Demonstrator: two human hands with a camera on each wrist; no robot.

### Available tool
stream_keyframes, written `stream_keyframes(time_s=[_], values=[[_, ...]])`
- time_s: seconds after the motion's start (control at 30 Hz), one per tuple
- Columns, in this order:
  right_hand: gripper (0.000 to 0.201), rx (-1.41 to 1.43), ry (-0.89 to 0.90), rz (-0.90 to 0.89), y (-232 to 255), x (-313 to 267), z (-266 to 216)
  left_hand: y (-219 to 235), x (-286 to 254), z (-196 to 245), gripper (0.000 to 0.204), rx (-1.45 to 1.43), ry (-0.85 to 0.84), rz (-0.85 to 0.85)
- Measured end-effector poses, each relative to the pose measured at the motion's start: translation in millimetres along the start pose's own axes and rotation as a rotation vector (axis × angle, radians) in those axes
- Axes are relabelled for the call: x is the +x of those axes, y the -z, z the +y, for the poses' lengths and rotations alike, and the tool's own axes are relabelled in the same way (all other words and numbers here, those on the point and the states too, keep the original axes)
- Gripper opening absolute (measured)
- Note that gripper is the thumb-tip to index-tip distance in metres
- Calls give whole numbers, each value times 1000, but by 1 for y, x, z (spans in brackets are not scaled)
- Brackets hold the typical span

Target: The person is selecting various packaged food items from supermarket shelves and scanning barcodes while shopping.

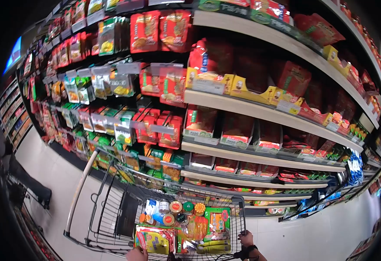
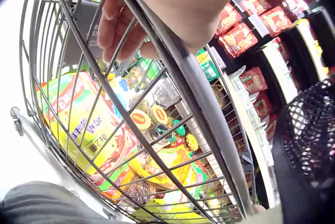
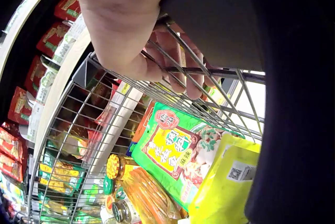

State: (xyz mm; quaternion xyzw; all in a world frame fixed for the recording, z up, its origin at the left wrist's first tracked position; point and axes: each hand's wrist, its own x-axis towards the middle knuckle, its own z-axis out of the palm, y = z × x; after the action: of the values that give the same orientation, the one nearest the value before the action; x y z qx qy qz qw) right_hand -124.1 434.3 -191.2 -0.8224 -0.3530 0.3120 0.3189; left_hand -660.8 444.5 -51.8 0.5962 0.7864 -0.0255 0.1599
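A wire shopping cart (image 1: 242, 217) holds several jars (image 1: 175, 207), a green packet (image 1: 217, 222), a yellow and red packet (image 1: 155, 240) and yellow pouches (image 1: 213, 247). My left hand (image 1: 137, 254) is on the cart's near rim; in the left wrist view the left hand (image 2: 131, 20) curls its fingers over that rim (image 2: 196, 88). At the cart's right corner my right hand (image 1: 246, 239) grips the rim, and in the right wrist view the fingers of the right hand (image 3: 178, 59) hook through the wires, above the green packet (image 3: 170, 151) and a yellow pouch (image 3: 225, 182).
Shelves (image 1: 225, 101) of red packets run along the far side of the cart, with hanging packets (image 1: 145, 32) at the left. Pale floor (image 1: 305, 237) lies right of the cart. A person's dark-clothed leg (image 1: 29, 178) is at the far left.
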Motion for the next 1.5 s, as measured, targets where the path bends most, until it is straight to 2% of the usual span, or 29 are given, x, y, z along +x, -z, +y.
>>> stream_keyframes(time_s=[0.07, 0.13, 0.23, 0.3, 0.47, 0.57, 0.7, 0.77, 0.87, 1.0, 1.07, 1.13, 1.2, 1.23, 1.27, 1.3, 1.47, 1.5], values=[[19, 26, -2, -19, -5, -2, -3, 1, 18, 0, 26, 16, 24, 88], [17, 35, 16, -13, -8, -4, -5, 4, 22, -2, 25, -85, 65, 115], [18, 35, -21, 5, -10, -14, -16, -5, 26, -10, 19, -53, 50, 216], [20, 43, -51, 41, -12, -14, -23, -6, 26, -13, 19, -178, -32, 329], [18, 51, -18, 24, -28, -16, -6, 5, 17, -23, 17, -271, -67, 444], [17, 80, -26, 52, -31, -14, -9, 8, 25, -25, 17, -328, -177, 550], [17, 77, -21, 56, -45, -21, -12, 13, 31, -40, 15, -349, -166, 524], [20, 48, 41, 21, -58, -22, -11, 13, 40, -52, 14, -343, -186, 552], [20, 19, 8, 12, -72, -28, -14, 12, 52, -69, 14, -328, -190, 552], [21, 50, 8, 26, -89, -42, -35, 18, 68, -91, 13, -358, -240, 589], [19, 58, 0, 88, -91, -45, -48, 20, 69, -90, 18, -376, -241, 609], [18, 74, -34, 96, -119, -56, -68, 22, 90, -122, 18, -358, -252, 610], [16, 125, -48, 99, -128, -64, -84, 17, 101, -138, 18, -367, -266, 595], [16, 133, -42, 92, -131, -68, -90, 18, 98, -146, 13, -299, -250, 546], [17, 48, -30, 19, -138, -62, -75, 20, 96, -155, 16, -231, -234, 497], [16, 54, -30, 19, -147, -65, -82, 37, 102, -160, 10, -289, -276, 547], [13, 72, -71, 4, -165, -76, -103, 45, 117, -176, 13, -267, -235, 514], [13, 96, -102, -10, -178, -83, -115, 51, 124, -189, 13, -302, -246, 514]])
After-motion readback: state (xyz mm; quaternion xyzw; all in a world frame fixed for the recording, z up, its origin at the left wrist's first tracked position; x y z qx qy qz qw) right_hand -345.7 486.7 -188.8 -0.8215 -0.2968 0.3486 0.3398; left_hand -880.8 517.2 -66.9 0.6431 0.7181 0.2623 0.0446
